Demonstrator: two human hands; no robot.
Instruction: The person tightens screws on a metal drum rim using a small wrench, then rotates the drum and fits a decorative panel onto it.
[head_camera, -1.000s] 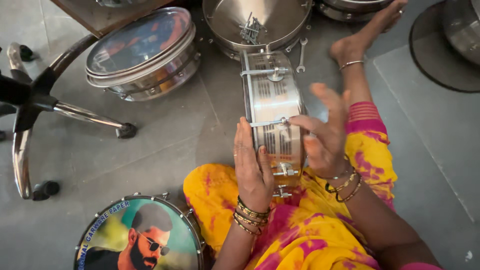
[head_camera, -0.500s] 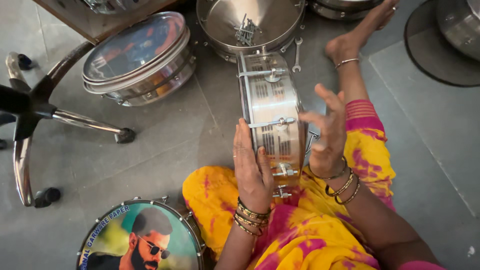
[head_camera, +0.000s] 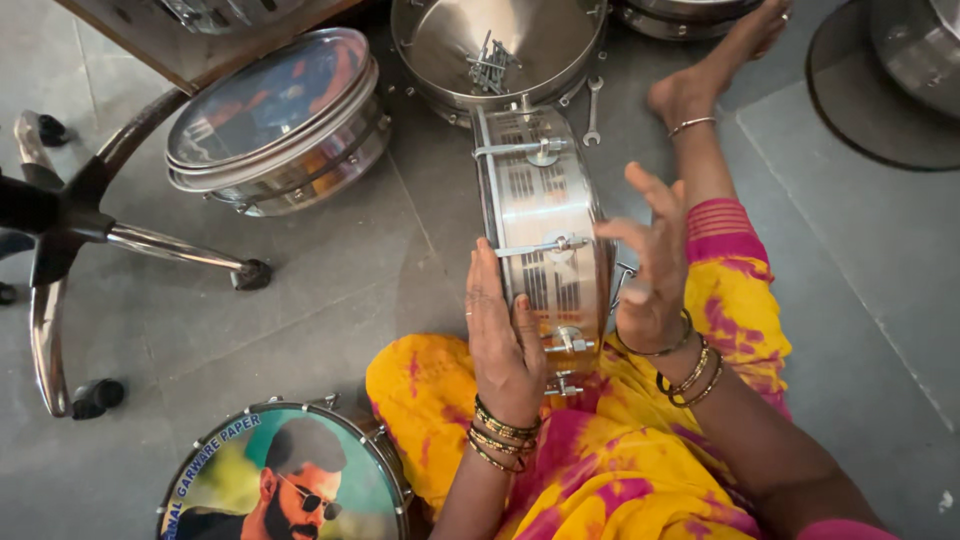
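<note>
A steel drum (head_camera: 545, 230) stands on its edge on our lap.

Our left hand (head_camera: 503, 335) lies flat and open on one face; our right hand (head_camera: 655, 265) is open with spread fingers beside the other face. We judge the shell stiff and smooth, best held by the rims. A drum with a printed portrait (head_camera: 280, 480) lies on the floor (head_camera: 330, 270) to our left.

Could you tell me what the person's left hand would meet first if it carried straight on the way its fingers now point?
Probably nothing soon: the left hand lies flat against the upright drum, fingers pointing along its face toward the steel bowl; depth is unclear.
</note>
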